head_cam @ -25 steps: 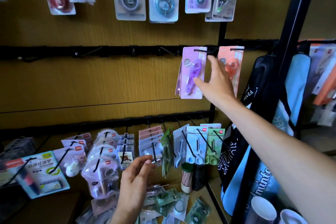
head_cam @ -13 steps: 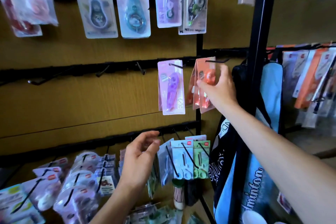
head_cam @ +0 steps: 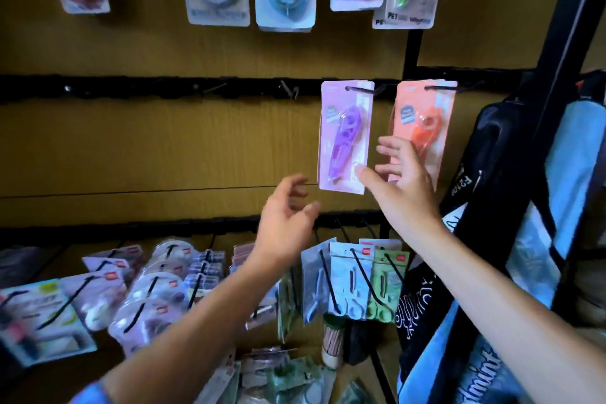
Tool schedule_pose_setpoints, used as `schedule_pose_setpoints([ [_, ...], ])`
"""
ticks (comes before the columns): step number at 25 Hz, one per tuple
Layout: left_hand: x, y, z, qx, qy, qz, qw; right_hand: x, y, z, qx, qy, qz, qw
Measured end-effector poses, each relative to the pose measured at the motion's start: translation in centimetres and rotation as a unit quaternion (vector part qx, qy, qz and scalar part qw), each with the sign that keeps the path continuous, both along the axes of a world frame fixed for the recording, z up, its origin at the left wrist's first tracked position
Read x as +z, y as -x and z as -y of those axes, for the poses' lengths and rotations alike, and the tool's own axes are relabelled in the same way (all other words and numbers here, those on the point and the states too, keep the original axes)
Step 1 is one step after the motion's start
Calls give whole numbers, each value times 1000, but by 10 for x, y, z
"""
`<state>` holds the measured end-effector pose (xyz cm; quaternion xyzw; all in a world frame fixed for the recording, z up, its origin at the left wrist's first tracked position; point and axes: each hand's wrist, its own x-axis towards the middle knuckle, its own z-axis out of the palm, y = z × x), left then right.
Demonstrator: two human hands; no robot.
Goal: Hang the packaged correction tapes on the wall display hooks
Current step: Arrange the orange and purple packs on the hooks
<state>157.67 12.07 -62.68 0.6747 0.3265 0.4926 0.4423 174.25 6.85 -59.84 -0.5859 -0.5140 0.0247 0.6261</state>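
Head view: both hands raised with fingers spread, holding nothing, left hand [head_cam: 288, 213] below and right hand [head_cam: 401, 180] in front of the purple carded correction tape [head_cam: 344, 138] and orange carded correction tape [head_cam: 426, 121], both on black wall hooks [head_cam: 360, 89].

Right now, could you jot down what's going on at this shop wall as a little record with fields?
Place: wooden wall display with black hook rails
Middle rail: purple correction tape pack and orange correction tape pack, each hanging on a hook
Right hand: open, fingers spread in front of the two packs, thumb tip at the purple pack's lower corner
Left hand: open, fingers loosely curled, holding nothing
Empty hooks: on the middle rail, left of the purple pack
Below: loose packages lying in a pile
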Motion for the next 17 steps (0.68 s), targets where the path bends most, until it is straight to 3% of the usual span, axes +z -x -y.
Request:
schedule_pose_setpoints([
  [4, 55, -40, -38, -17, 1, -5, 1000, 19, -8, -30, 63, 81, -126, 987],
  [9, 76, -46, -68, -54, 65, -30, 996, 30, -23, -55, 51, 146, -110, 982],
  [12, 71, -44, -77, -93, 94, -34, 991, 30, -22, -53, 98, 132, -160, 973],
  [17, 68, -47, -49, -138, 83, 43, 986, 25, -7, -37, 130, 72, -202, 968],
])
